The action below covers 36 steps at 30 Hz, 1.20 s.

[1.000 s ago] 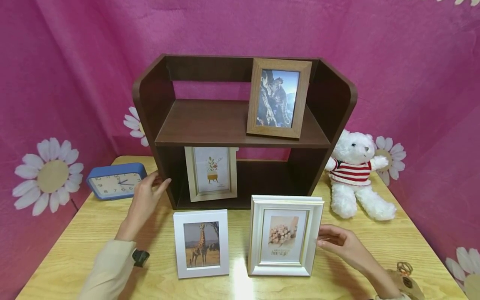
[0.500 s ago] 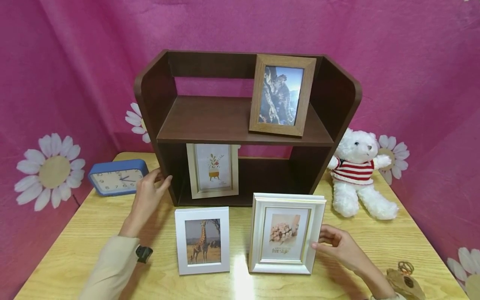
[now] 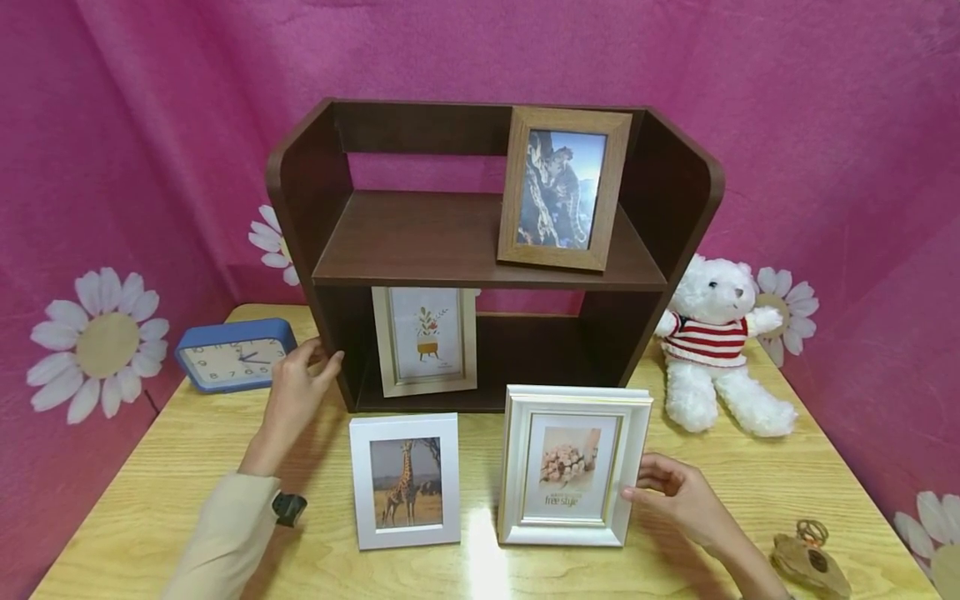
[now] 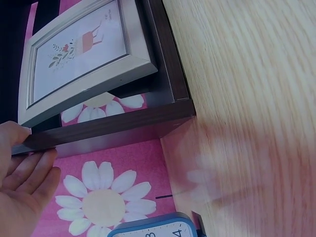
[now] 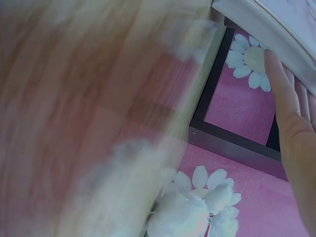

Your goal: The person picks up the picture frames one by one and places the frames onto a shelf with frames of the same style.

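Observation:
My left hand holds the left side panel of a dark brown two-tier shelf, thumb at the inner side and fingers outside; the left wrist view shows this grip on the panel's edge. My right hand pinches the right edge of a cream-white picture frame with a flower print, its thumb on the front and fingers behind. That frame stands upright on the table before the shelf. To its left stands a white giraffe picture frame. A beige plant-print frame leans in the lower tier.
A wooden leopard-photo frame stands on the upper tier at right. The blue clock lies close by my left hand. A white teddy bear sits right of the shelf, and a small brown tag with cord lies at front right.
My right thumb has come from the white frame's side edge onto its front. The head view has shifted slightly. The left hand keeps its hold on the shelf.

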Motion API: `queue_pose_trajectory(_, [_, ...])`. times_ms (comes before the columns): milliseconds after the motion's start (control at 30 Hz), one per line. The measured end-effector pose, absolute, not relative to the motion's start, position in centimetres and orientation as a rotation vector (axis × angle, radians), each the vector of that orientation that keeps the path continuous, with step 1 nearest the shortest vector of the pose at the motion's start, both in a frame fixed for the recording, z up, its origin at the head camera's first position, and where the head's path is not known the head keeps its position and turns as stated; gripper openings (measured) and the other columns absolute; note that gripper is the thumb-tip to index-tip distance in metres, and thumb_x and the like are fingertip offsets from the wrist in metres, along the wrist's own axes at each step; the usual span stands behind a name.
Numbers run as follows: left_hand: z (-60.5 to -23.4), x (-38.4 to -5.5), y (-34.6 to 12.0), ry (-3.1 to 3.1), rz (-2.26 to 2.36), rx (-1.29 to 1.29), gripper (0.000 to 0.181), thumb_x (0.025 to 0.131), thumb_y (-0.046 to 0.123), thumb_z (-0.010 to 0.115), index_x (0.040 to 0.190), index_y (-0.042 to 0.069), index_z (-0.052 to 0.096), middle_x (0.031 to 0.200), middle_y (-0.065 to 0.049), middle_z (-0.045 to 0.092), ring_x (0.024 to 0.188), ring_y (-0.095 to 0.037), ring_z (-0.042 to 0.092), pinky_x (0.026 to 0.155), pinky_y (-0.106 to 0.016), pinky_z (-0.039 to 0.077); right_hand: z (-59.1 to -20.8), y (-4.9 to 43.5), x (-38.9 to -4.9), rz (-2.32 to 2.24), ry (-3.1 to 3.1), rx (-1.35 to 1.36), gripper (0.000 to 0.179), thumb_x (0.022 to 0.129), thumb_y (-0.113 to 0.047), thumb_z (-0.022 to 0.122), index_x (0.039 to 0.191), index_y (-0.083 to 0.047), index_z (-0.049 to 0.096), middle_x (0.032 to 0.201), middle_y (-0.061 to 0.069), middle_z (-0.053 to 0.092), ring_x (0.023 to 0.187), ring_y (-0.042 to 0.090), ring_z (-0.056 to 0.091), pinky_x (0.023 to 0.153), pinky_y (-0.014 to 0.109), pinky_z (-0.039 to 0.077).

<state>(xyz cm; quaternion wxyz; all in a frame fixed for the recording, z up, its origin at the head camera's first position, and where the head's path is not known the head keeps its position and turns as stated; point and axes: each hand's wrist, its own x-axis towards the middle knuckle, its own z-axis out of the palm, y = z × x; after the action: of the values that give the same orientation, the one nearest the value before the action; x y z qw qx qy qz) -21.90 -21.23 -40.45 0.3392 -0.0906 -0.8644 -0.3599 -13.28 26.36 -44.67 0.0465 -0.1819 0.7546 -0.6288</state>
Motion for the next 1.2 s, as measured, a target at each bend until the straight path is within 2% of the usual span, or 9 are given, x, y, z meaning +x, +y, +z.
queue_pose_trajectory(167, [-40.5,-21.7,-21.5,-2.245,-0.933,-0.233,0.014,0.082,-0.004,0.068,0.091,-0.012,0.062,0.082,-0.028,0.066,0.079,-0.043,0.066,0.07,-0.053,0.054,-44.5,26.0,-13.1,-1.894,2.376,-0.467,0.014,0.082,0.009,0.066,0.094,0.005,0.062,0.087,-0.013,0.068,0.08,0.002,0.066,0.067,0.019,0.055])
queue_pose_trajectory(300, [-40.6,-21.5,-21.7,-2.229,-0.928,-0.228,0.015,0.081,-0.006,0.069,0.093,-0.013,0.062,0.082,-0.029,0.066,0.078,-0.043,0.066,0.068,-0.053,0.054,-44.4,25.5,-13.0,-1.883,2.407,-0.444,0.018,0.081,0.008,0.067,0.093,0.017,0.057,0.086,-0.013,0.068,0.079,0.002,0.067,0.067,0.019,0.055])
queue_pose_trajectory(867, [-40.5,-21.9,-21.4,-2.247,-0.947,-0.226,0.016,0.082,-0.002,0.069,0.092,-0.012,0.063,0.084,-0.028,0.066,0.081,-0.043,0.066,0.071,-0.053,0.054,-43.9,25.2,-12.8,-1.797,2.589,-0.389,0.015,0.081,0.004,0.07,0.092,0.01,0.062,0.082,-0.011,0.069,0.074,0.004,0.066,0.062,0.021,0.054])
queue_pose_trajectory(1200, [-40.5,-21.9,-21.2,-2.241,-0.951,-0.226,0.015,0.082,-0.003,0.068,0.093,-0.012,0.063,0.084,-0.029,0.067,0.08,-0.043,0.066,0.07,-0.053,0.054,-43.6,25.0,-13.1,-1.817,2.596,-0.43,0.015,0.081,0.006,0.069,0.092,0.012,0.06,0.082,-0.012,0.068,0.075,0.003,0.066,0.063,0.02,0.055])
